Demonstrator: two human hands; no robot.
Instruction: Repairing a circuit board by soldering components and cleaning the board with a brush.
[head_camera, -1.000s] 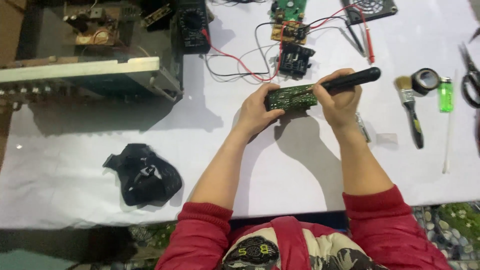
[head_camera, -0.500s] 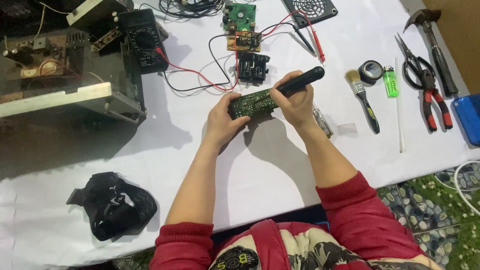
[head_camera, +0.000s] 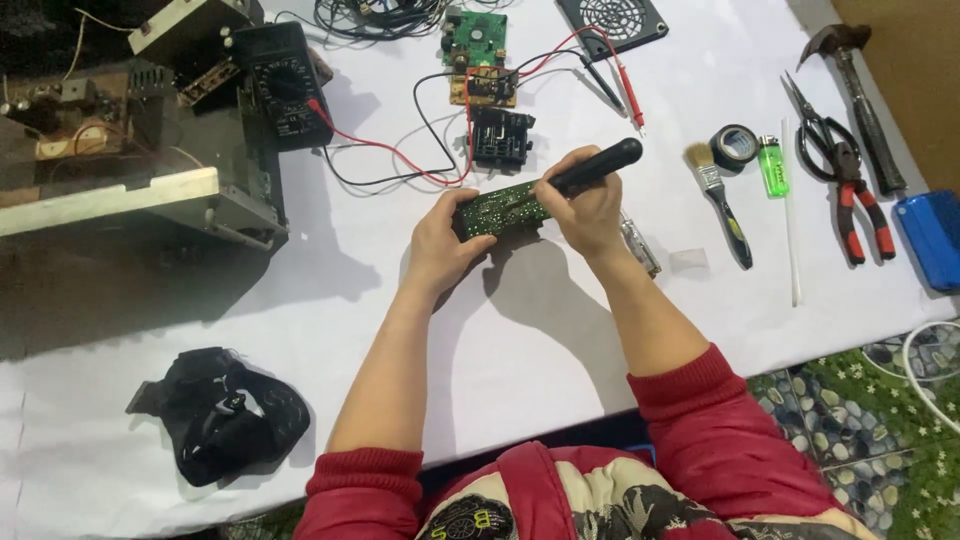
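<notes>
Green circuit board (head_camera: 500, 208) at upper centre of the frame, we note left hand (head_camera: 443, 243) clamped on its left end, right hand (head_camera: 583, 208) wrapped around a black-handled tool (head_camera: 590, 167) tipped onto it, paintbrush (head_camera: 719, 202) rightward, multimeter (head_camera: 281, 82) upper left.

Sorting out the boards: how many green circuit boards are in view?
2. One green board is held in the left hand; another lies at the table's far edge. More may be hidden in the open chassis.
</notes>
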